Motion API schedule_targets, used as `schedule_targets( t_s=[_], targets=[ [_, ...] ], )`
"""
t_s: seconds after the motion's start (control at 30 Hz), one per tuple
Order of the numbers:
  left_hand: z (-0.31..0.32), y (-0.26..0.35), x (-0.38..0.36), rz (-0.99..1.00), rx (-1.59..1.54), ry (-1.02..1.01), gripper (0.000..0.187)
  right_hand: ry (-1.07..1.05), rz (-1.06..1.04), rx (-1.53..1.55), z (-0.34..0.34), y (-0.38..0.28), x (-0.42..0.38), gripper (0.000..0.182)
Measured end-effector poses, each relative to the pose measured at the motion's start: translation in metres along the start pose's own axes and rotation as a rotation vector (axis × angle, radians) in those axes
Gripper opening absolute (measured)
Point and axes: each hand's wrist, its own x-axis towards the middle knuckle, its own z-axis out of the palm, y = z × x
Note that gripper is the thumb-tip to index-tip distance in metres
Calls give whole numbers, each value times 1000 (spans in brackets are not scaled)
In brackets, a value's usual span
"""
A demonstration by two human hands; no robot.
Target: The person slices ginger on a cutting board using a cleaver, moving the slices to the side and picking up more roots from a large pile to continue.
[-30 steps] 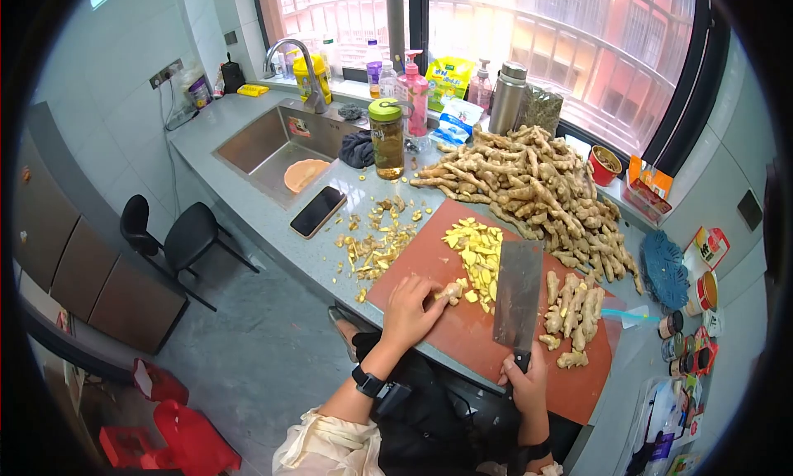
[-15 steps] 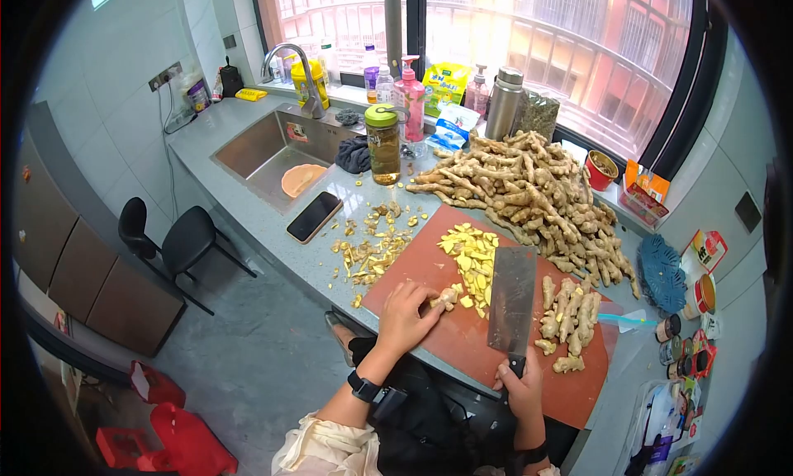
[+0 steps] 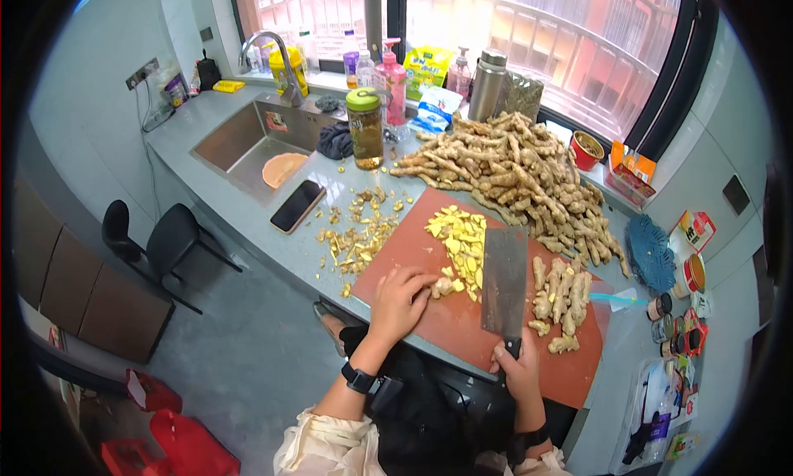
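My right hand (image 3: 518, 366) is wrapped round the black handle of a cleaver (image 3: 504, 282), whose wide blade lies over the red-brown cutting board (image 3: 396, 282). At the board's left part, the fingers of my left hand (image 3: 400, 303) are closed on a small ginger piece (image 3: 443, 288). Between that piece and the blade spreads a pile of yellow ginger slices (image 3: 464, 249). Several whole ginger roots (image 3: 562, 298) lie on the board right of the blade. Behind the board rises a large heap of ginger (image 3: 520, 179).
Left of the board are ginger scraps (image 3: 359, 241), a phone (image 3: 297, 207) and a sink (image 3: 239, 150). A green-lidded bottle (image 3: 365, 133) and a steel flask (image 3: 487, 86) stand behind. On the right are a blue basket (image 3: 649, 251) and small jars (image 3: 660, 307).
The whole view has shifted, so the scene sits slightly further left and higher. Both hands keep nearly the same places at the board, with the same holds.
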Motion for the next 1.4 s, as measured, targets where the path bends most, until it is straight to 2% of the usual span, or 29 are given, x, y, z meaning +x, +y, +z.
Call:
schedule_targets(
  t_s=[0.03, 0.13, 0.2, 0.33, 0.4, 0.53, 0.6, 0.67, 0.7, 0.77, 0.97, 1.27, 1.4],
  targets=[
    [0, 0, 0, 10, 25, 3, 23, 9, 6, 11, 2, -4, -1, 28],
    [-1, 2, 0, -17, 22, -27, 22, 4, 24, 40, 1, -2, 0, 28],
    [0, 2, 1, 27, -16, 25, 21, 3, 48, 26, -2, -8, 0, 28],
    [0, -1, 0, 21, -36, -24, 20, -73, 67, -80, -4, -31, 6, 32],
    [0, -2, 0, 43, -48, -18, 19, -106, 66, -302, -4, -46, 9, 31],
    [0, -1, -1, 104, -39, 14, 16, -184, -6, -522, 5, -72, 16, 37],
    [0, -2, -1, 101, -38, 8, 15, -217, 30, -603, 7, -76, 21, 41],
    [1, -3, 0, 101, -36, 7, 14, -243, -298, -845, 7, -68, 28, 43],
    [2, -3, 0, 104, -33, 16, 14, -242, -297, -848, 9, -71, 28, 43],
    [3, -4, -1, 102, -33, 27, 13, -262, -146, -873, 15, -82, 26, 44],
    [5, -7, -1, 83, -31, -6, 12, -289, -193, -936, 12, -83, 30, 44],
    [4, -6, 0, 81, -14, -16, 12, -285, -110, -926, 16, -99, 32, 44],
    [3, -6, 0, 80, -6, -23, 12, -297, -136, -919, 12, -92, 36, 43]
  ],
)
